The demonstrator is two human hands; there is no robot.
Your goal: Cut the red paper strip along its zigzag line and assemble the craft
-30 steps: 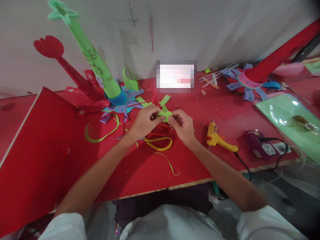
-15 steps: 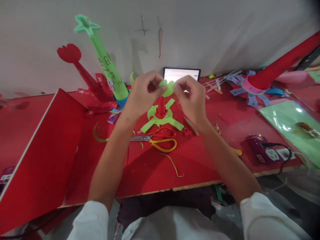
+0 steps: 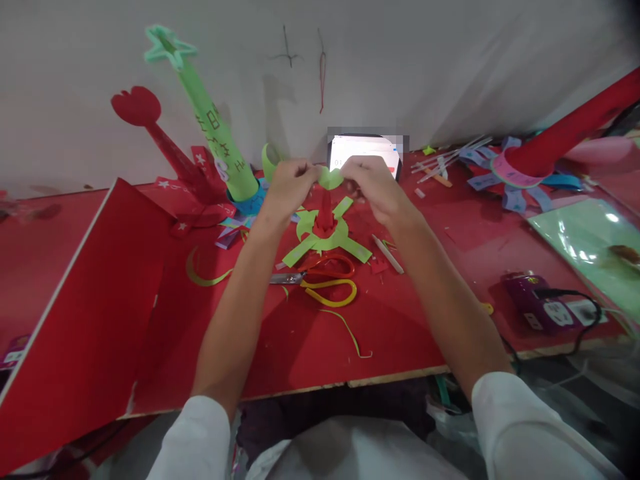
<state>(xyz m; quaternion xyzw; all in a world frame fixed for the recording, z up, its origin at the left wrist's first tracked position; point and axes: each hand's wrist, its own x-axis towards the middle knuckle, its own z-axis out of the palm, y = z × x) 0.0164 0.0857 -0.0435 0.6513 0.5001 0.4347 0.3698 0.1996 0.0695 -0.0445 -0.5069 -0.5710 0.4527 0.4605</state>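
Between my two hands is a small light-green paper cutout (image 3: 331, 178), with two rounded lobes at the top. My left hand (image 3: 291, 185) pinches its left edge, and my right hand (image 3: 373, 185) pinches the right edge. Right below it stands a thin red paper stem (image 3: 325, 211), upright in the middle of a green paper ring base (image 3: 341, 240) with strips sticking outward. In front of that base lie scissors (image 3: 330, 292) with one orange and one yellow handle loop. Both thumbs and fingertips partly cover the cutout's sides.
A lit tablet (image 3: 367, 150) leans by the wall behind my hands. To the left stand a green paper tube with a star (image 3: 215, 133), a red paper flower (image 3: 137, 107) and a red board (image 3: 95, 307). At right are a red cone (image 3: 565, 140) and a purple box (image 3: 537, 303).
Both hands have come down slightly with the green cutout, which now sits closer to the top of the red stem. The view has shifted a little.
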